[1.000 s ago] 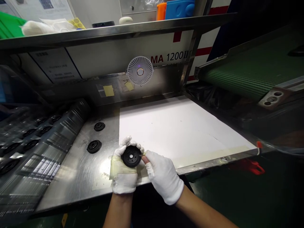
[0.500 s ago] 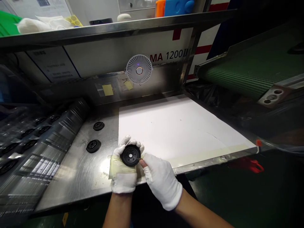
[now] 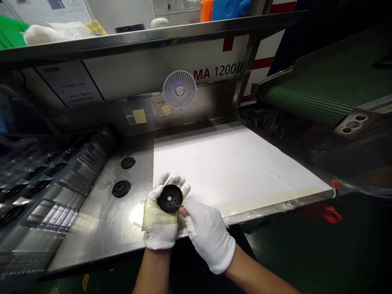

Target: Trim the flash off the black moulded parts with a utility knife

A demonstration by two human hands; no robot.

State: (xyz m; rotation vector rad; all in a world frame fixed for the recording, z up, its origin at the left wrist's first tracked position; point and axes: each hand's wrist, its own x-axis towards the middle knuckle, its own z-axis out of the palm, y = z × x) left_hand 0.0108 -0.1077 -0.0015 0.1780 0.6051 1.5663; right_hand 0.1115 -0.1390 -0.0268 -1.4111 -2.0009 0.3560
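Note:
My left hand [image 3: 162,228], in a white glove with yellowish tape around the palm, holds a black round plastic part [image 3: 170,199] with a small centre hole. Its face is turned up toward me. My right hand [image 3: 206,234], also gloved in white with a bare fingertip showing, is closed at the part's right edge. A thin tool [image 3: 178,206] sticks out from its fingertips against the part; most of it is hidden. Left of my hands, two more black round parts, one nearer [image 3: 121,188] and one farther [image 3: 128,163], lie on the metal table.
A white sheet [image 3: 232,163] covers the table's right side. Clear plastic trays [image 3: 70,196] with black round parts stand at left. A small fan [image 3: 179,90] faces me from the back, under a metal shelf [image 3: 137,38]. A green conveyor belt [image 3: 315,90] is at right.
The black round part has turned slightly in my left hand, whose fingers are now more spread. My right hand stays at the part's edge.

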